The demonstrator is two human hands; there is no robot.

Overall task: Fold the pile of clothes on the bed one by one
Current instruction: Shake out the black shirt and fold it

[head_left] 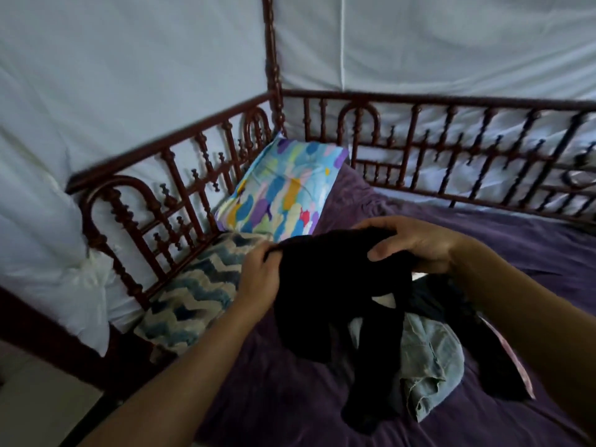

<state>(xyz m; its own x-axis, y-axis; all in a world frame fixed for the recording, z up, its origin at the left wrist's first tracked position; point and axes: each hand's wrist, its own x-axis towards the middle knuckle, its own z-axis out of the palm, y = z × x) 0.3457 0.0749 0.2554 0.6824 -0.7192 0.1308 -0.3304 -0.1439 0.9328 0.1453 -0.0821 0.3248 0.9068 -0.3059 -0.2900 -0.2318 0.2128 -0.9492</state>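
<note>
Both hands, left [258, 279] and right [416, 245], grip a black garment [322, 295] by its top edge, fingers curled, lifting it clear of the pile [429, 359] on the bed [516, 240], apparently to shake it out for folding.

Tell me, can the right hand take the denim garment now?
Probably not yet: the right hand grips the black garment, which hangs over part of the denim garment. The hand must let go first.

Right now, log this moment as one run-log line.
stage: black garment held up, unfolded | left hand: grips it | right hand: grips it | pile: denim garment below, on purple bedspread
</note>
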